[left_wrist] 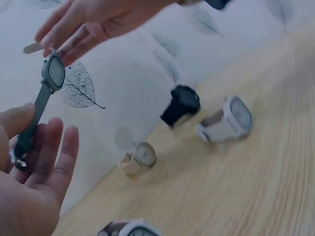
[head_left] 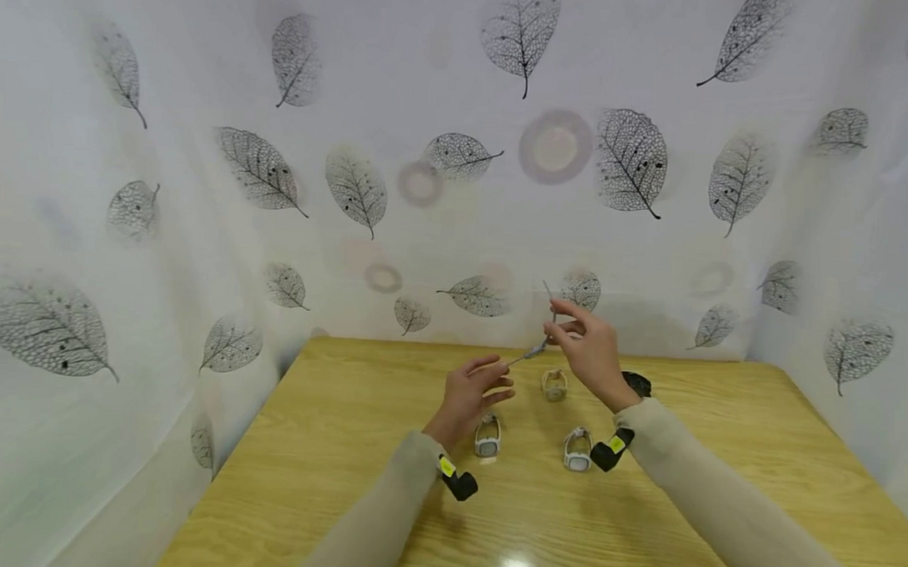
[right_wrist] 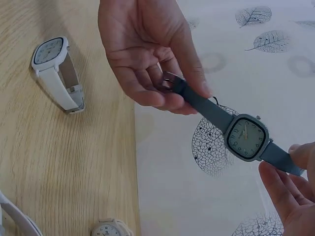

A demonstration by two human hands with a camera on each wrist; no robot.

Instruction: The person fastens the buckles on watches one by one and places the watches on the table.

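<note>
A grey-green wristwatch [right_wrist: 247, 137] with a rounded-square face is stretched out, strap undone, between both hands above the table. My left hand [head_left: 471, 392] pinches the buckle end of its strap between thumb and fingers. The plain strap end is held by my right hand [head_left: 590, 351], higher up and to the right. In the right wrist view the dial faces the camera. Below the hands, a white watch [head_left: 488, 439] stands near the left wrist, a second white watch [head_left: 578, 455] near the right wrist.
Farther back on the wooden table [head_left: 328, 446] stands a cream watch [head_left: 554, 387] with a round dial. A black watch [head_left: 636, 383] sits partly behind the right wrist. White leaf-printed cloth [head_left: 456, 233] hangs behind the table and at its sides.
</note>
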